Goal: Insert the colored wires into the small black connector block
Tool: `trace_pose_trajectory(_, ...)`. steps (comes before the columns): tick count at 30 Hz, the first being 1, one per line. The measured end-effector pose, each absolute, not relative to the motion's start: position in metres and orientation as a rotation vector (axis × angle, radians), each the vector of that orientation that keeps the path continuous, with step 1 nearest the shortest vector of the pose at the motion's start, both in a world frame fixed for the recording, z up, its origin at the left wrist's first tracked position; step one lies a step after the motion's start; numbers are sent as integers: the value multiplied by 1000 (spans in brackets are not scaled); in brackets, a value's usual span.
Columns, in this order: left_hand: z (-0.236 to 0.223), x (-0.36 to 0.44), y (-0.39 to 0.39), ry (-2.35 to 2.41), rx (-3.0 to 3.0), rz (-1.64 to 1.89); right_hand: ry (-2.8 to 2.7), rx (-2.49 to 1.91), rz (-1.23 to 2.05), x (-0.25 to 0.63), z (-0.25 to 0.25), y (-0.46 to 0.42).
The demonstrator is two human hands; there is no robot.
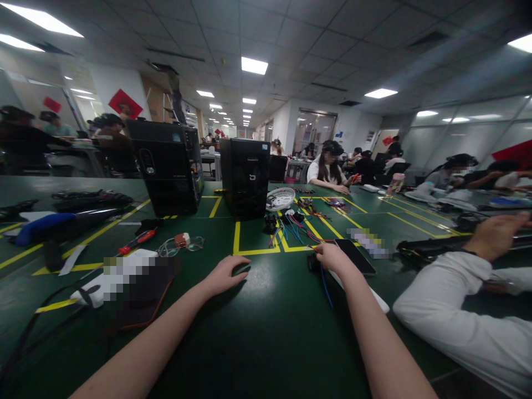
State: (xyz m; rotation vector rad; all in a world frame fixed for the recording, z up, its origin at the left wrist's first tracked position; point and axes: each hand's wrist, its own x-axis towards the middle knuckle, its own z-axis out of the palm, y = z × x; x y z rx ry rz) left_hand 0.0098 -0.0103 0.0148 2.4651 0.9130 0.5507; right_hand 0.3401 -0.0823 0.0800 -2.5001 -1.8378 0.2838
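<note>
My left hand [226, 274] rests on the green table [249, 338] with its fingers apart and nothing in them. Further right, my right hand [332, 258] has its fingers closed at a small black part with wires [312, 262]. A blue wire [326, 288] trails from there toward me, and a bit of red wire shows at the fingertips. The hand covers much of this part. Beside that hand lies a dark flat phone [356, 256]. Under my right forearm, a white flat object [381, 302] is partly hidden.
Two black computer towers [165, 166] [245, 177] stand beyond my hands. Loose coloured wires [293, 224] and a white basket [280, 198] lie behind. At left are a red screwdriver [138, 242], glasses [187, 244] and a white power strip [137, 266]. A neighbour's white sleeve [444, 293] reaches in at right.
</note>
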Motion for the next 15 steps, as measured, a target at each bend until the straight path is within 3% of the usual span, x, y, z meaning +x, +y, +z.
trace_pose_trajectory(15, 20, 10, -13, 890, 2482, 544, -1831, -2626, 317, 326, 83, -82)
